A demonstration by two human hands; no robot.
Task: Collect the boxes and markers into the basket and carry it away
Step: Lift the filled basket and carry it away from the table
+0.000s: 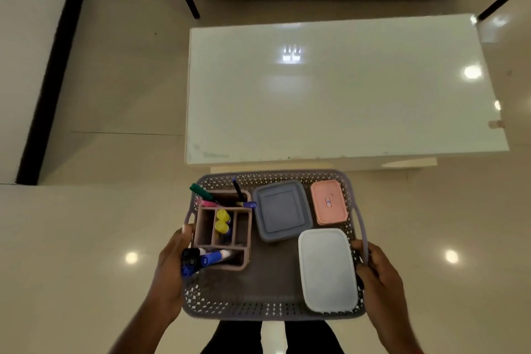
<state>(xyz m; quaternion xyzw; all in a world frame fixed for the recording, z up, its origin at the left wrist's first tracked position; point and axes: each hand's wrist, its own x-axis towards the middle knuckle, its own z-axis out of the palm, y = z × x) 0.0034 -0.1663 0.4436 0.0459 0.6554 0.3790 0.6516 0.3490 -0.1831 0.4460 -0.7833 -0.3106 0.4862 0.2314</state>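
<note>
**Q:** How are the hands set?
**A:** Both forearms reach forward. The left hand [169, 261] and the right hand [379, 273] each grip a side handle of the basket [273, 310], held level above the glossy floor [86, 238].

**Q:** Material and contents?
**A:** Perforated grey plastic. The white box [327, 269] lies beside the right fingers, and the markers [201, 260] stand in a compartmented holder [205, 227] by the left thumb. The grey box [283, 210] and pink box [329, 201] sit farther in. Beyond stands a white table [339, 89].
</note>
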